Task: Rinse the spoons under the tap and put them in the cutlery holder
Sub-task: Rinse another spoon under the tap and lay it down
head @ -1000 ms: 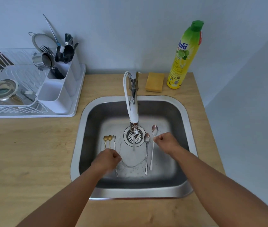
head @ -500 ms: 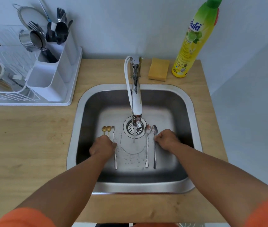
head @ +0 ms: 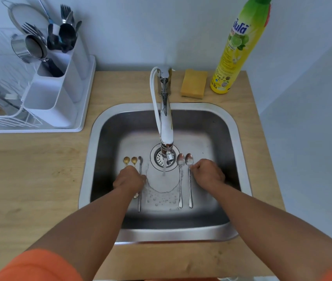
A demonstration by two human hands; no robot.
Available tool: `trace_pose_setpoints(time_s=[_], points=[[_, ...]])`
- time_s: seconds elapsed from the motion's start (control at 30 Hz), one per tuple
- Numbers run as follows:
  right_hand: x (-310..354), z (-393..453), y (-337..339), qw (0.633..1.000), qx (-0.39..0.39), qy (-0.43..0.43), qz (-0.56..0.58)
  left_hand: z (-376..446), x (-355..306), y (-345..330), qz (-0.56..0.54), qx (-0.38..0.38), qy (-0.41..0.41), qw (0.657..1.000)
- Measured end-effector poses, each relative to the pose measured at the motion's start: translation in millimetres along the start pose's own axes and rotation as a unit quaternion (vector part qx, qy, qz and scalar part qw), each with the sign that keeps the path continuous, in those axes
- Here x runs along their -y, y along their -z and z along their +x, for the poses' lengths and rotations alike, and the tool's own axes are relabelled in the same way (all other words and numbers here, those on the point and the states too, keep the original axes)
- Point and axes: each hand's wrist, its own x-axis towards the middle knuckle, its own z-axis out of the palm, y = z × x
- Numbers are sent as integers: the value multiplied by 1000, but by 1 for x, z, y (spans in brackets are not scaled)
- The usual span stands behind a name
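Five spoons lie in the steel sink point(head: 232, 126), bowls pointing away from me. Left of the drain are two small gold spoons point(head: 130, 160) and a slim silver spoon point(head: 139, 183). On the right are two long silver spoons, the inner spoon point(head: 180, 179) and the outer spoon point(head: 189, 185). My left hand point(head: 129, 180) rests knuckles-up over the gold spoons' handles, its fingertips hidden. My right hand point(head: 208, 173) pinches the outer spoon's neck. The tap point(head: 166, 122) runs a thin stream between the two groups. The white cutlery holder point(head: 49, 108) stands at the back left.
A white dish rack point(head: 2, 122) with a strainer, forks and dark utensils sits on the wooden counter point(head: 29, 179) at the left. A yellow sponge point(head: 193, 83) and a tall yellow-green dish soap bottle point(head: 236, 49) stand behind the sink at the right.
The outer right spoon, tilted a second ago, now lies straight beside its neighbour. My view has come closer to the sink. Both hands have stayed over the same spoons.
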Motion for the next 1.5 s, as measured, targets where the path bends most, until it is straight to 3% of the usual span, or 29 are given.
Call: trace_pose_setpoints(time_s=[0.17,0.37,0.5,0.73,0.87,1.03,1.13,1.27,1.5], points=[[4,-10,3,997,-45,44,53,-10,-6,3,74,-24,-28,997],[39,-19,-8,975,91,102,176,-28,-9,5,82,-50,-61,993],[68,-28,-18,949,181,77,245,-42,-17,6,88,-60,-108,988],[69,-35,-32,937,174,34,301,-61,-32,-5,63,-72,-176,980],[55,-33,-31,940,178,66,284,-64,-28,-4,69,-18,-202,977],[42,-25,-13,933,210,113,269,-50,-25,20,-61,-12,-181,982],[37,-19,3,927,248,151,237,-39,-30,36,-241,40,-198,949],[36,-17,18,919,283,187,202,-36,-41,39,-294,129,-201,925],[34,-13,29,925,256,202,193,-42,-44,27,-392,55,-133,909]])
